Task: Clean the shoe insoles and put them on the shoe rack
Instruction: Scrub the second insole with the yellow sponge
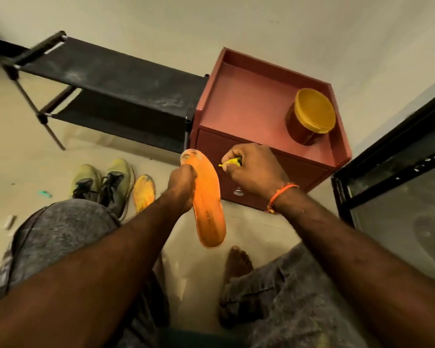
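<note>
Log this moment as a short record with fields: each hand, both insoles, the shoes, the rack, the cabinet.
left hand: grips an orange insole by its edge, held up off the floor
right hand: clutches a small yellow cloth, just right of the insole
second insole: on the floor beside the shoes
shoes: a pair, on the floor
shoe rack: black, nothing seen on its shelves
cabinet: red, yellow-lidded tub on top

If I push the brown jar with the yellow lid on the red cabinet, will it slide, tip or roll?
The brown jar stands upright and looks wide and squat, so it would probably slide, not tip. It sits near the red cabinet's raised rim, which may stop it. Its yellow lid looks round; on its side, it would likely roll.
</note>
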